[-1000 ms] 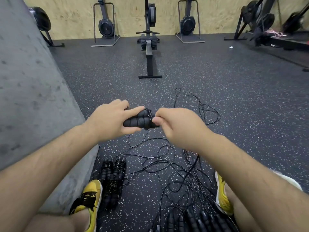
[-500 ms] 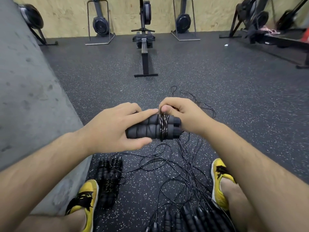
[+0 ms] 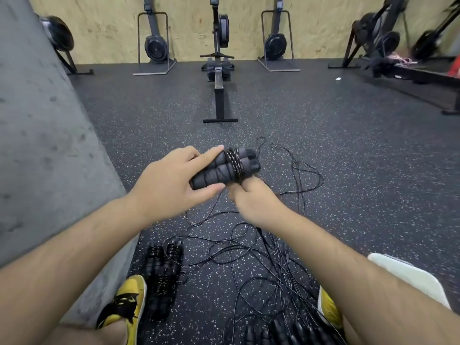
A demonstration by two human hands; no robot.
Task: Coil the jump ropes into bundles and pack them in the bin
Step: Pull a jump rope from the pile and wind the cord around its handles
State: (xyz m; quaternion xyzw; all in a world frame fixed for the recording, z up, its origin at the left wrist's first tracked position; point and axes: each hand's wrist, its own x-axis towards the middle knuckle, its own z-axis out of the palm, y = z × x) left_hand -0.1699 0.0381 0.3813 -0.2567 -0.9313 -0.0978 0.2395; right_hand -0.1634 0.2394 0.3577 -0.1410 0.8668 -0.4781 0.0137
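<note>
Two hands: both raised above the floor point(image 3: 361, 158), close together at mid-frame.
Left hand point(image 3: 171, 185): grips a pair of black foam handles point(image 3: 211, 174) lying side by side, thumb beneath, fingers laid over the top, far ends angled up and to the right.
Right hand point(image 3: 254, 202): sits just under the wrapped end of the handles, fingers curled, pinching the cord point(image 3: 234, 161) where it leaves the wraps.
Cord: wound in several tight turns round both handles near their far end; the rest drops away and trails in slack loops across the floor to the right.
Loose ropes point(image 3: 261, 257): a tangle of thin black cords spread on the floor between the feet, with more black handles at the bottom edge.
Finished bundles point(image 3: 163, 272): dark, cord-wrapped, lying together on the floor just beside the left shoe point(image 3: 124, 302).
Right shoe point(image 3: 329, 310): yellow like the other, partly hidden by the forearm.
White object point(image 3: 408, 277): only an edge visible past the right forearm; cannot tell what it is.
Concrete wall point(image 3: 37, 145): grey, rising along the left side.
Rowing machine point(image 3: 219, 78): well beyond the hands, by the plywood back wall.
</note>
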